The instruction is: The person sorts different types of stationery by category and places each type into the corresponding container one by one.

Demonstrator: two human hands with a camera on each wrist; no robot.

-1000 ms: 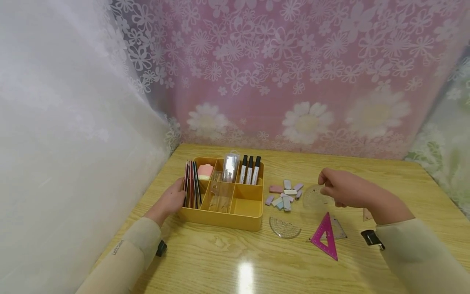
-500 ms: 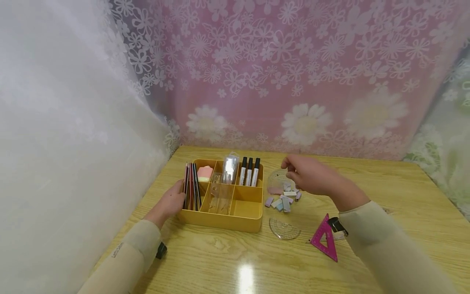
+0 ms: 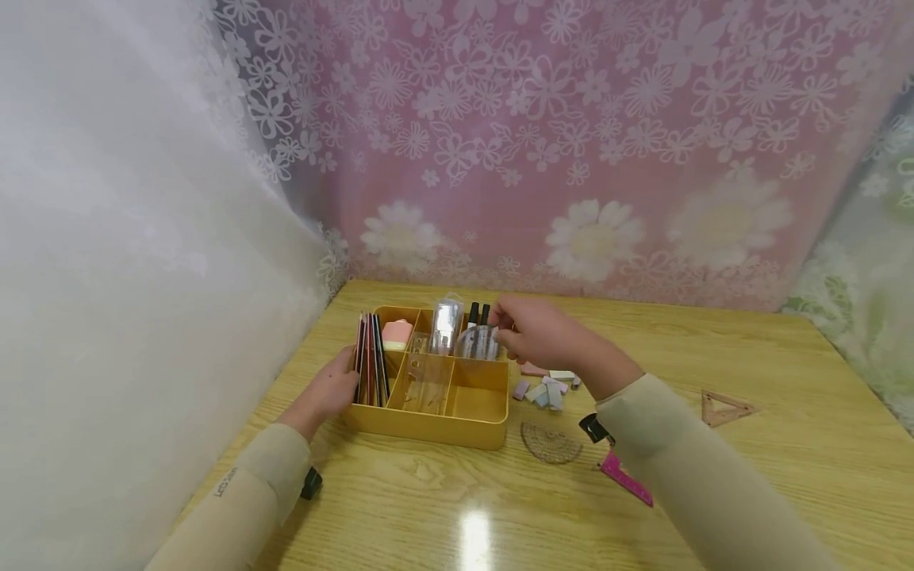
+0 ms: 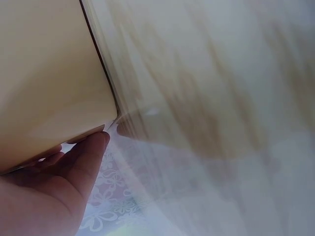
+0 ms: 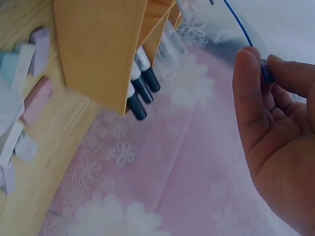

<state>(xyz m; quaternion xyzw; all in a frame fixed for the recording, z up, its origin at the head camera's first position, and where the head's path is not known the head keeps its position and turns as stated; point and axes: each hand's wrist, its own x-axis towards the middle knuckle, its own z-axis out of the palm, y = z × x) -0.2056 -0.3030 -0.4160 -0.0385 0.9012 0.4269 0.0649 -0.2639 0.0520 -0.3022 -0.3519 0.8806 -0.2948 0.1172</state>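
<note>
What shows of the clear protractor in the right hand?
The clear protractor looks like thin plastic with a curved edge; seen edge-on in the right wrist view, it looks blue. The right hand pinches its right-hand end. In the head view, markers show through it. Contact with the yellow organizer is unclear.

Both forearms (image 3: 236,492), in pale sleeves (image 3: 685,452), extend from the near side. The left hand (image 3: 334,386) is at the left, its back showing. The right hand (image 3: 539,337) lies farther out, angled leftward, pinching at the fingertips (image 5: 246,59), other fingers folded toward the palm.
</note>
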